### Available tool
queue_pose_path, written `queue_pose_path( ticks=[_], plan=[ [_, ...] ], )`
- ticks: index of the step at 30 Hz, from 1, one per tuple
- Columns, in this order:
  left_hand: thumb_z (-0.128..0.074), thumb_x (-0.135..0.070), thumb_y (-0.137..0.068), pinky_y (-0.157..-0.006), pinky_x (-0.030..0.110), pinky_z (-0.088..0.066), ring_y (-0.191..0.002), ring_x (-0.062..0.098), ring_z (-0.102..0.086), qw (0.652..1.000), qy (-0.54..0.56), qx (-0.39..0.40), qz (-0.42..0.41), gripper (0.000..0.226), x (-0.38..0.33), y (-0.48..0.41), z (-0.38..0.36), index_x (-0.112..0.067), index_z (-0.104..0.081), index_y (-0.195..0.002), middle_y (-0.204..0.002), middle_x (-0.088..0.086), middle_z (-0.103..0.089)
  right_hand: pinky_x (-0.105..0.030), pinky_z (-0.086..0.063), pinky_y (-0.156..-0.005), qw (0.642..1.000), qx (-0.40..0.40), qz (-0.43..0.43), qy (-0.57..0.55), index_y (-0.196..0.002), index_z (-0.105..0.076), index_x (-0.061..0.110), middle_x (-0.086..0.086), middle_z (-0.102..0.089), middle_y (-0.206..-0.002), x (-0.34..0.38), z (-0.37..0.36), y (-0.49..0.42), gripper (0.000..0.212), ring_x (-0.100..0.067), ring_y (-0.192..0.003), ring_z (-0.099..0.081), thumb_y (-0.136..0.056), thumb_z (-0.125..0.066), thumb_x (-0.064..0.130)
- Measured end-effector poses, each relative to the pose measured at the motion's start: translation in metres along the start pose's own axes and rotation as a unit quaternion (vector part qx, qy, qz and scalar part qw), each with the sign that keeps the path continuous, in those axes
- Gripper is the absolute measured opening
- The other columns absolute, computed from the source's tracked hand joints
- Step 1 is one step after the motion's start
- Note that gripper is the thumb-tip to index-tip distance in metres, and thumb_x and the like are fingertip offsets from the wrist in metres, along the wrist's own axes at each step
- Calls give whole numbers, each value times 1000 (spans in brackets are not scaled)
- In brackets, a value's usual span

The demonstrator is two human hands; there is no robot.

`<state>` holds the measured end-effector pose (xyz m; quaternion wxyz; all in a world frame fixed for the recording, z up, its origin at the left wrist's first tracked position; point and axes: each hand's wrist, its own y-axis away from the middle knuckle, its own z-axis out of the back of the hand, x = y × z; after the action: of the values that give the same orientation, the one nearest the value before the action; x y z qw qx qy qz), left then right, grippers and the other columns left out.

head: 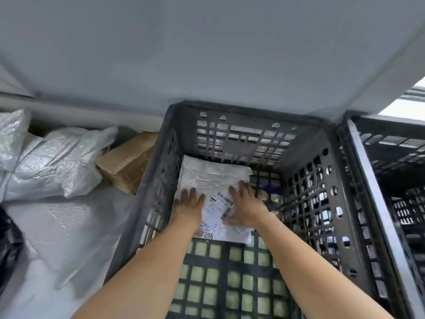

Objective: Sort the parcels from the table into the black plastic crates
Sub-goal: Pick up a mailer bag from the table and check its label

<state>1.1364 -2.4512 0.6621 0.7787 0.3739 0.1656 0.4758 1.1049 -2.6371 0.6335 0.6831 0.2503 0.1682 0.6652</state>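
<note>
the white parcel point(213, 176) lies flat on the floor of the black crate point(149, 180), toward its far wall, with its printed label point(219, 204) facing up. both hands rest on the near half of it: the left hand point(189, 204) flat with fingers straight and close together, the right hand point(247, 203) flat with fingers a little spread (the label shows between them). neither curls round anything. a second black crate point(391, 162) stands just beside the first on the right. to the left, outside the crate, lie silvery bags point(57, 162), a brown cardboard box point(125, 162) just beside the crate wall, a white padded mailer point(69, 226) and a dark bag point(9, 245) at the picture's edge.
</note>
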Motion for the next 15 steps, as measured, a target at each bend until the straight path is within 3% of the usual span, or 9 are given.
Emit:
queue_pose_path(
  ticks=[6,10,15],
  plan=[
    [-79,-40,-80,-121,51,-18,-149,41,15,1000,24,-16,6,129,0,-12,-4,-15,24,-153,-159,19,27,-67,2,-114,1000,21,13,19,-155,17,28,-9,28,-161,-6,-6,-11,125,-30,-148,25,-73,-65,75],
    [-77,-42,-82,-120,55,-15,-150,40,12,999,37,-9,11,124,-3,-7,6,-15,20,-155,-161,19,22,-67,-2,-116,998,44,-9,44,-156,16,27,-11,22,-162,5,13,-5,123,-32,-150,17,-75,-65,73],
    [-59,-60,-89,-119,57,-12,-151,35,13,995,19,-100,23,106,-5,25,41,-15,9,-157,-164,12,14,-64,-10,-118,999,-29,24,20,-157,9,27,-7,14,-165,6,56,22,118,-33,-152,4,-78,-68,67]
  ],
)
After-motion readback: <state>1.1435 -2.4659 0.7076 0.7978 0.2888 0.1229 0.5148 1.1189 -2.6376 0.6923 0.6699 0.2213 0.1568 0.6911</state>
